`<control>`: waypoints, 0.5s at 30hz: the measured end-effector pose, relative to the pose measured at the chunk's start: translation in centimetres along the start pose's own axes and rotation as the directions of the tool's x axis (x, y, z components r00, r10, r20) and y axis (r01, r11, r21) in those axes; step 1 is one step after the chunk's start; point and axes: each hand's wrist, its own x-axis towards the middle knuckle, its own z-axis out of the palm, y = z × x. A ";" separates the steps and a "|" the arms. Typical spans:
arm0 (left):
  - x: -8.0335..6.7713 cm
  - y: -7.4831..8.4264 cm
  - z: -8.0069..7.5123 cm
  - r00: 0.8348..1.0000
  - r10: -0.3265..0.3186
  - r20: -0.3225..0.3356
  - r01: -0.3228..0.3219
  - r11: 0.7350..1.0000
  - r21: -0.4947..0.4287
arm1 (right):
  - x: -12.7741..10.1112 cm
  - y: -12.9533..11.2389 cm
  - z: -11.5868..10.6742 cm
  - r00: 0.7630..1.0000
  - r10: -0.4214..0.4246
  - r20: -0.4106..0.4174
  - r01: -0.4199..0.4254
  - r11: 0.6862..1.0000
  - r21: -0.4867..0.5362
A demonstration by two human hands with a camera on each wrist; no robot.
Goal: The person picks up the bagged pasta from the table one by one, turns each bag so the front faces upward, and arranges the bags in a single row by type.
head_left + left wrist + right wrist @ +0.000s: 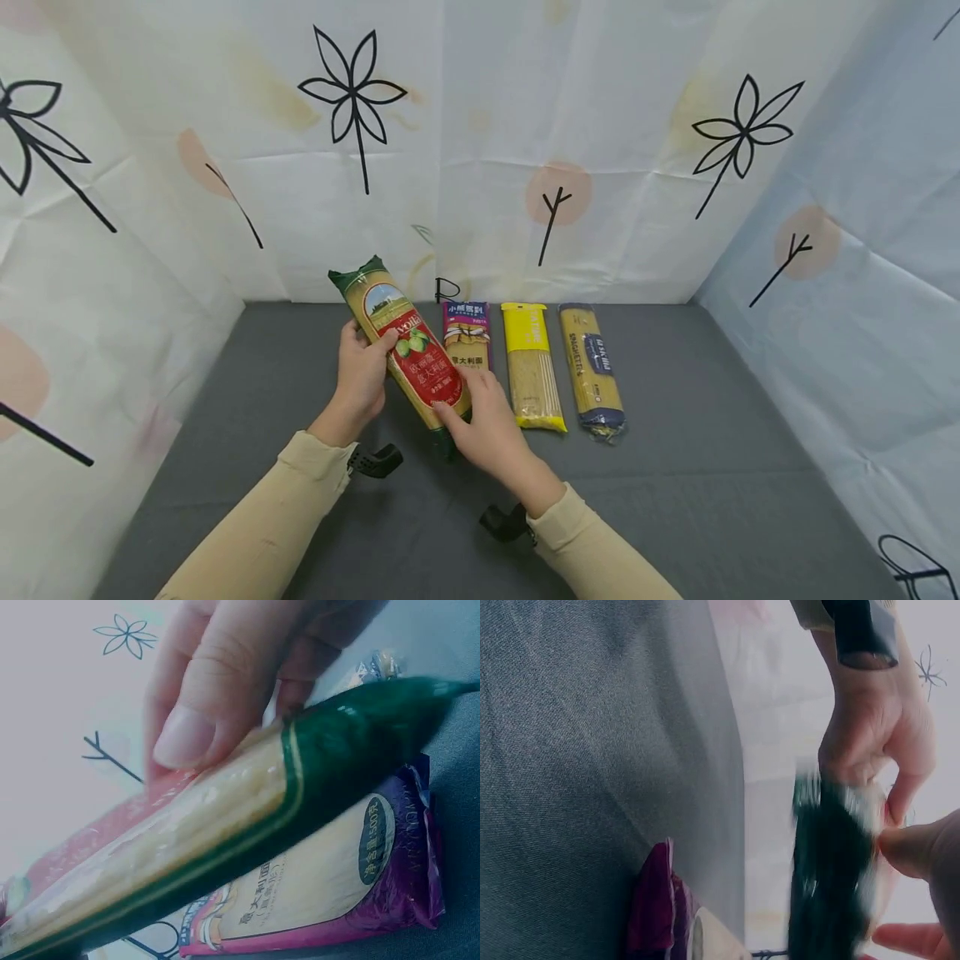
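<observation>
Both hands hold a long spaghetti packet (408, 350) with green ends and a red label, tilted with its top to the far left, above the grey table (675, 500). My left hand (372, 357) grips its upper half, thumb on the label. Gripping the lower end is my right hand (459, 406). The left wrist view shows a thumb (187, 727) pressed on the packet (300, 795), with a purple packet (337, 877) lying beneath. In the right wrist view the green end (829, 870) is blurred between fingers (922, 847) of my right hand.
Three more pasta packets lie side by side at the back: purple (467, 333), yellow (532, 367) and one with a blue label (592, 367). Patterned white sheets (600, 125) wall the table on three sides. Black wrist mounts (375, 460) sit at both cuffs.
</observation>
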 end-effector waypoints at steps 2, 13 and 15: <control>0.0 0.1 -0.1 1.000 -0.010 0.016 0.010 1.000 -0.004 | 0.0 0.3 -0.1 0.999 0.042 0.032 -0.044 0.996 0.079; -0.2 0.3 0.0 0.996 -0.018 0.085 0.011 0.996 0.083 | 0.2 1.5 -0.1 0.973 0.086 0.216 -0.165 0.908 0.384; -0.2 0.3 0.0 0.996 -0.033 0.083 0.026 0.995 0.094 | 0.2 1.5 -0.1 0.968 0.087 0.233 -0.177 0.900 0.399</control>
